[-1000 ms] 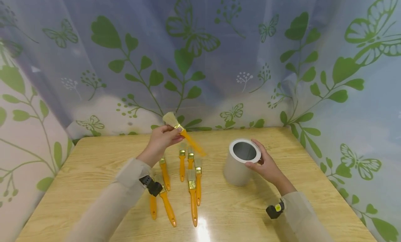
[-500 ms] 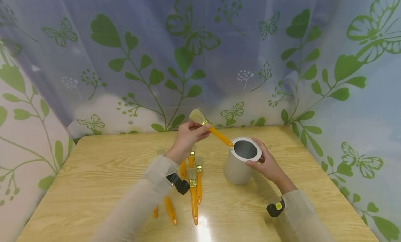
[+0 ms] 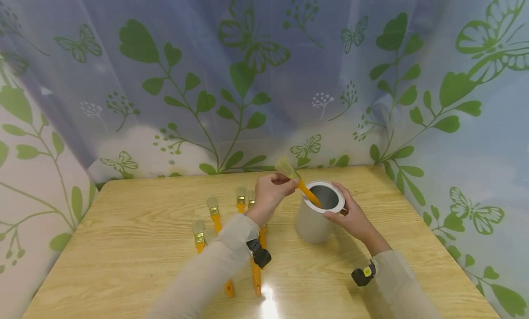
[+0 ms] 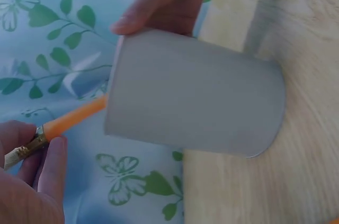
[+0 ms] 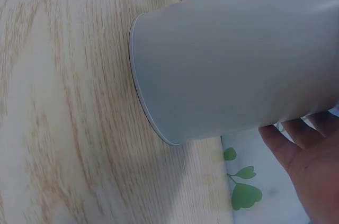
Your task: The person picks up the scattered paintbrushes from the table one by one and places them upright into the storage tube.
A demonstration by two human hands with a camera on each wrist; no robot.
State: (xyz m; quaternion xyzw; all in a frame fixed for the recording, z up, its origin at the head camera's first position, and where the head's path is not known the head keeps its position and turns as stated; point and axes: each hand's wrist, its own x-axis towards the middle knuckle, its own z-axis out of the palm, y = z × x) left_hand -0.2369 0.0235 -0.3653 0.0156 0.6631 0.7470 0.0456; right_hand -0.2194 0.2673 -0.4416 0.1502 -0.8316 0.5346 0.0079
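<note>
My left hand [image 3: 270,195] pinches a paintbrush [image 3: 310,193] at its metal band, bristles up and to the left. Its orange handle slants down through the mouth of an upright grey canister [image 3: 311,225] with a white rim. In the left wrist view the handle [image 4: 77,118] passes behind the rim, so its end is hidden there. On the other side, my right hand [image 3: 353,220] grips the canister near the top, thumb on the front of the rim and fingers round the far side. The right wrist view shows fingertips pressed to the canister wall [image 5: 233,60].
Several more paintbrushes lie on the wooden table [image 3: 124,236] left of the canister, among them one brush [image 3: 213,211] and another brush [image 3: 199,234]. My left forearm covers parts of them. A patterned curtain [image 3: 186,103] hangs behind the table.
My left hand has carried the paintbrush rightward from above the other brushes to the canister, and the handle's end has entered its mouth. The right hand and canister stay in place.
</note>
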